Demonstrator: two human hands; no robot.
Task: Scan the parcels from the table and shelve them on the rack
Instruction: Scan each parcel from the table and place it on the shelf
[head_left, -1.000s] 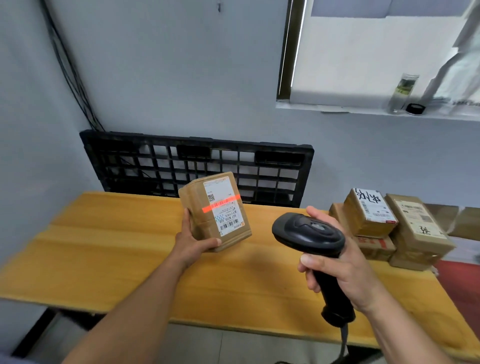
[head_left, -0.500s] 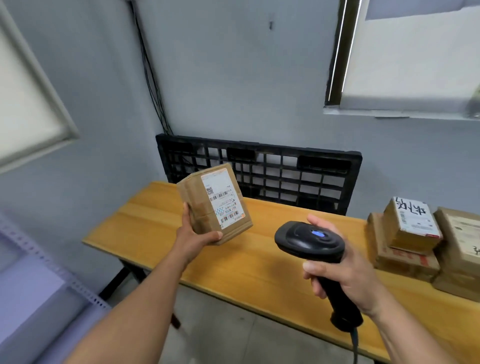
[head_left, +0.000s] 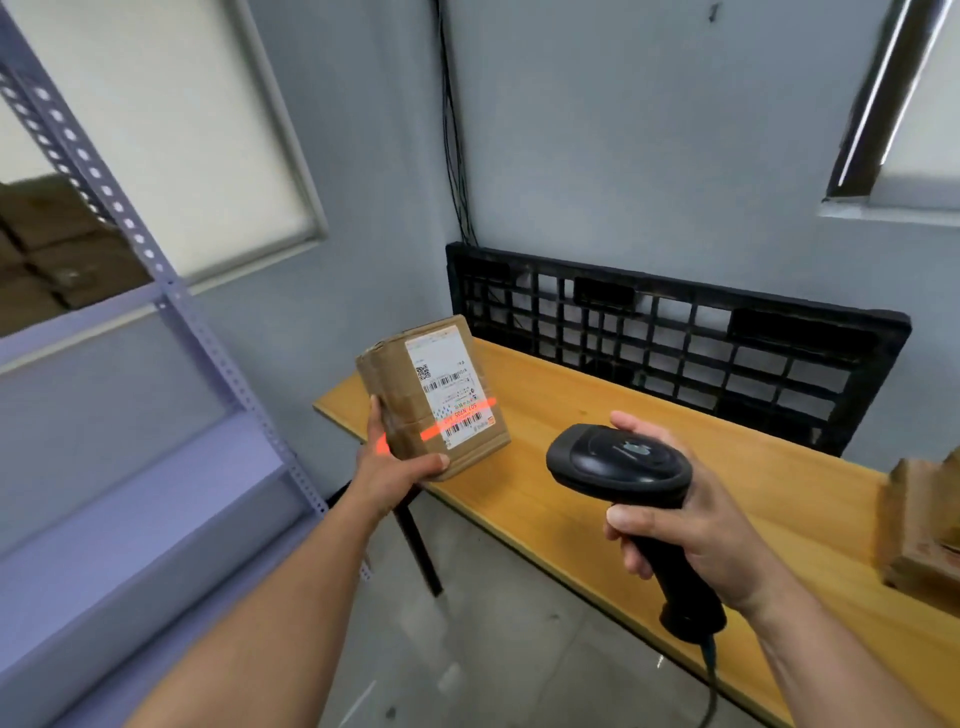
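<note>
My left hand (head_left: 389, 462) grips a brown cardboard parcel (head_left: 395, 384) from below, held over the left end of the wooden table (head_left: 571, 467). Its white label with barcodes faces me, and a red scan line crosses the lower barcode and my fingers. My right hand (head_left: 691, 525) holds a black barcode scanner (head_left: 618, 462) by its handle, pointed at the parcel from the right. More brown parcels (head_left: 919, 525) sit blurred at the table's right edge. The grey metal rack (head_left: 182, 322) stands to the left.
A black plastic pallet (head_left: 675, 343) leans against the wall behind the table. Cardboard boxes (head_left: 47, 249) sit on the rack's upper shelf. Cables (head_left: 457, 156) run down the wall corner. The scanner's cord hangs toward the grey floor (head_left: 493, 649).
The view has swung left, bringing the rack into sight and pushing the parcel stack to the right edge. The red scan line is on the label again after being off half a second ago.
</note>
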